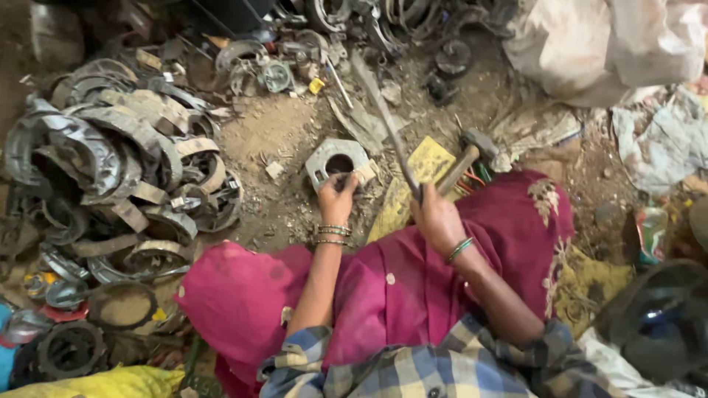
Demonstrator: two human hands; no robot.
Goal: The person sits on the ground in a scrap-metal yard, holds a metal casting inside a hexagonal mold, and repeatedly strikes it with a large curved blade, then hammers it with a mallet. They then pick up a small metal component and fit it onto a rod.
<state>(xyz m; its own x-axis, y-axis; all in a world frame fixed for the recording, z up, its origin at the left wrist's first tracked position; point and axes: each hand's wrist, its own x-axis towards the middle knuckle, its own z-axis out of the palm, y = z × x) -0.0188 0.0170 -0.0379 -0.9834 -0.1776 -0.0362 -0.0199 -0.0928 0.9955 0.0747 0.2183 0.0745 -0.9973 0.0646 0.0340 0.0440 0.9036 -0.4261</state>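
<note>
The long thin rod [387, 121] in the right hand [436, 217] is smeared by motion, so its far tip cannot be made out. The hammer [466, 161] handle's near end is hidden behind that hand. The left hand [336, 197] covers the near edge of the flat metal plate [335, 161]. The white sack [605, 44] at far right is cut by the top edge, and the dark round object [660, 320] at near right is blurred.

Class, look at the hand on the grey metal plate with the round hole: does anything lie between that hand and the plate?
Nothing visible does. The left hand already rests on the near edge of the metal plate. The right hand grips a hammer off to the side.
</note>
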